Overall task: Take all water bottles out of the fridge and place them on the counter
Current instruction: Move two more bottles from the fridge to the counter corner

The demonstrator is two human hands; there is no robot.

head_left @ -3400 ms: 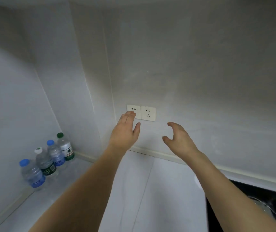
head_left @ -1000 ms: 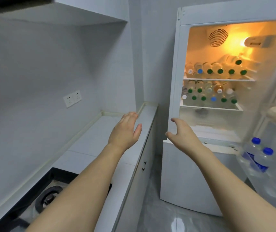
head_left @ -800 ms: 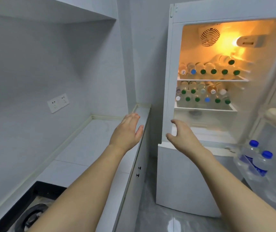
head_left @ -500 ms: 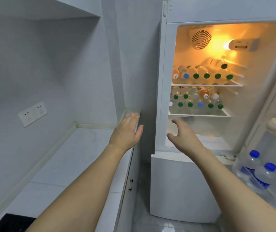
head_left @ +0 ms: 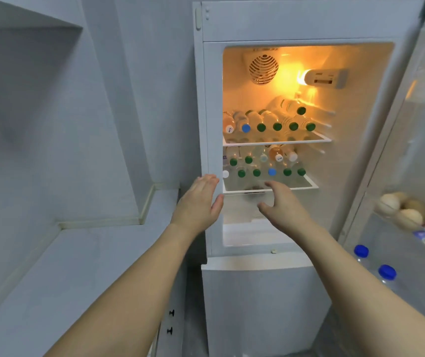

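Pale grey kitchen walls fill the left of the frame, with a light counter (head_left: 82,264) running along the lower left. At centre stands a white fridge (head_left: 257,292), its upper compartment lit orange. Water bottles (head_left: 270,124) lie on their sides on the upper shelf, caps facing out, mostly green with one blue. More bottles (head_left: 257,168) are stacked on the shelf below. At the right edge, the open door (head_left: 412,150) holds eggs (head_left: 399,210) and upright blue-capped bottles (head_left: 376,264).

Both bare arms reach forward from the bottom edge. The left hand (head_left: 198,204), fingers straight, holds nothing, in front of the fridge frame. The right hand (head_left: 280,204), fingers loosely spread and empty, sits just below the lower shelf.
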